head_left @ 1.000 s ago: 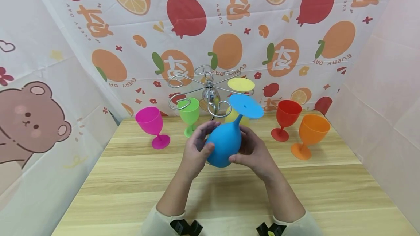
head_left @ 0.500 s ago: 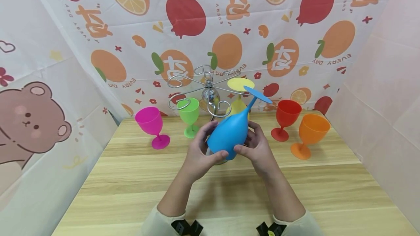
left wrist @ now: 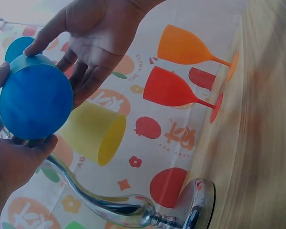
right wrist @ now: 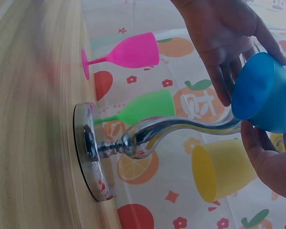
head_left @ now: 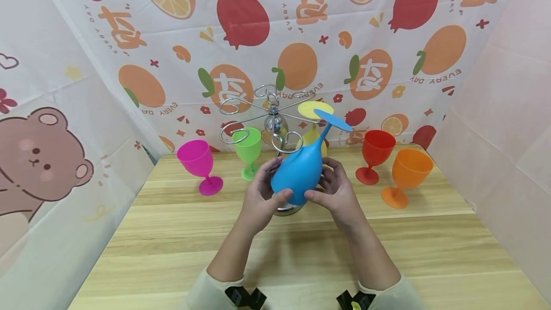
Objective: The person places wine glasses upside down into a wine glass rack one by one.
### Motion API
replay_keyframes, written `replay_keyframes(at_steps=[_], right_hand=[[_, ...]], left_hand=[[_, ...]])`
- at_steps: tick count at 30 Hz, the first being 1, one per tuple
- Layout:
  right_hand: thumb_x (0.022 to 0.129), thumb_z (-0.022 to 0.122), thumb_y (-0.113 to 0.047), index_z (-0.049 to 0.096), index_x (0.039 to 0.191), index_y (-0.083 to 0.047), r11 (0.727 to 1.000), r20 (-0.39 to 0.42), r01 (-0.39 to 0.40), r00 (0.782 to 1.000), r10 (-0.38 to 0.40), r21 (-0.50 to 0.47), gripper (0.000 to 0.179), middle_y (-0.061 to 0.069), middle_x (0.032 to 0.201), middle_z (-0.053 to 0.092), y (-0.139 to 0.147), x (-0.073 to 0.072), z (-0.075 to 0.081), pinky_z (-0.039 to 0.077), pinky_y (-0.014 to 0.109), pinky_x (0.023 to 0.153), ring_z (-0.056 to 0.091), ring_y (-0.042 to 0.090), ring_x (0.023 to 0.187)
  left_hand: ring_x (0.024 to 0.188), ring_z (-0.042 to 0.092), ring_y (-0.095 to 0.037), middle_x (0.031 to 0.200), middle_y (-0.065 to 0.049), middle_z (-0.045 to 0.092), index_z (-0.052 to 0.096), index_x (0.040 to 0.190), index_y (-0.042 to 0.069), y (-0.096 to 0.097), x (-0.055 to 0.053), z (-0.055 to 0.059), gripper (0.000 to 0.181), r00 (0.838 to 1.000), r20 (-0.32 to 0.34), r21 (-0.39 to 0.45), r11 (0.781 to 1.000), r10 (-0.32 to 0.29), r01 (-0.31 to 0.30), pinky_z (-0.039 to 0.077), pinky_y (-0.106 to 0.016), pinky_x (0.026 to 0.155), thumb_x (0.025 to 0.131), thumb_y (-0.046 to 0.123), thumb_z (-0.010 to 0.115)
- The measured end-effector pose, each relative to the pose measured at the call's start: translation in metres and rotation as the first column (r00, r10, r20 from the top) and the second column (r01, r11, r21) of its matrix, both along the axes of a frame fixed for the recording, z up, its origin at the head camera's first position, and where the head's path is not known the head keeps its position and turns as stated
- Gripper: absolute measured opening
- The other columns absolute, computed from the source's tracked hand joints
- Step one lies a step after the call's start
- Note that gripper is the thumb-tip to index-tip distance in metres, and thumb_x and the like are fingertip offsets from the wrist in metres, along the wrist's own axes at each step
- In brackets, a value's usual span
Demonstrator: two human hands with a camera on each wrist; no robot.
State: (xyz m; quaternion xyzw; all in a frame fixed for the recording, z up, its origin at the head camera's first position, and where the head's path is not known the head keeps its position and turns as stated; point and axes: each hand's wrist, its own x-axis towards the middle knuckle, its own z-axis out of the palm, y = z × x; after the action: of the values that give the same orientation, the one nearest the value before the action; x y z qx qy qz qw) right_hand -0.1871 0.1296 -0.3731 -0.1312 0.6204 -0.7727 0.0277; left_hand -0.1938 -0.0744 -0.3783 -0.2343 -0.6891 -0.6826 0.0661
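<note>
A blue goblet (head_left: 302,172) is upside down and tilted, its foot up and to the right, in front of a chrome goblet rack (head_left: 274,122). My left hand (head_left: 260,199) holds the bowl from the left, thumb across its near side. From the other side my right hand (head_left: 342,196) grips the same bowl, its thumb near the rim. In the left wrist view the goblet's open mouth (left wrist: 35,102) faces the camera. A yellow goblet (right wrist: 224,169) hangs mouth down from the rack, its foot just behind the blue one's in the head view.
Magenta (head_left: 195,158) and green (head_left: 247,145) goblets stand upright at the table's back left. Red (head_left: 378,148) and orange (head_left: 412,170) ones stand at the right. The rack's round chrome base (right wrist: 91,151) rests on the wooden table (head_left: 193,248). A fruit-print cloth (head_left: 275,13) hangs behind.
My hands have tilted the blue goblet further, its foot swinging right and turning edge-on, then lifted it slightly. The other goblets and the rack stay put.
</note>
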Motion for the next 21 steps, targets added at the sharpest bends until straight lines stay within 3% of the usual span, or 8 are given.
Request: replay_keyframes(at_steps=[6, 11, 21], right_hand=[[0.084, 0.074, -0.003, 0.029, 0.144, -0.019, 1.0, -0.043, 0.019, 0.999, -0.019, 0.015, 0.077, 0.006, 0.144, 0.044, -0.0002, -0.001, -0.0004, 0.049, 0.042, 0.102, 0.046, 0.032, 0.131], [0.082, 0.075, -0.002, 0.031, 0.144, -0.018, 0.999, -0.081, 0.035, 0.996, -0.032, 0.035, 0.077, 0.006, 0.143, 0.045, 0.0005, -0.0029, -0.0018, 0.051, 0.039, 0.1, 0.047, 0.032, 0.13], [0.082, 0.075, 0.0, 0.034, 0.145, -0.016, 0.998, -0.113, 0.034, 0.993, -0.027, 0.056, 0.077, 0.007, 0.143, 0.045, 0.0024, -0.0052, -0.0028, 0.053, 0.036, 0.097, 0.047, 0.033, 0.13]], left_hand=[[0.138, 0.042, -0.032, 0.15, -0.006, 0.043, 0.041, 0.148, 0.016, -0.001, -0.0035, -0.0024, 0.061, 1.0, 0.028, 0.001, 1.0, 0.005, -0.005, 0.041, -0.054, 0.108, 0.094, 0.027, 0.067], [0.138, 0.04, -0.031, 0.149, -0.006, 0.043, 0.044, 0.147, 0.015, -0.0021, -0.0063, -0.0054, 0.056, 1.0, 0.012, -0.031, 0.999, 0.029, -0.028, 0.042, -0.056, 0.106, 0.095, 0.022, 0.064], [0.137, 0.039, -0.032, 0.147, -0.007, 0.043, 0.045, 0.148, 0.017, -0.0024, -0.0077, -0.0063, 0.053, 0.999, 0.015, -0.06, 0.997, 0.048, -0.047, 0.042, -0.058, 0.105, 0.097, 0.024, 0.06]])
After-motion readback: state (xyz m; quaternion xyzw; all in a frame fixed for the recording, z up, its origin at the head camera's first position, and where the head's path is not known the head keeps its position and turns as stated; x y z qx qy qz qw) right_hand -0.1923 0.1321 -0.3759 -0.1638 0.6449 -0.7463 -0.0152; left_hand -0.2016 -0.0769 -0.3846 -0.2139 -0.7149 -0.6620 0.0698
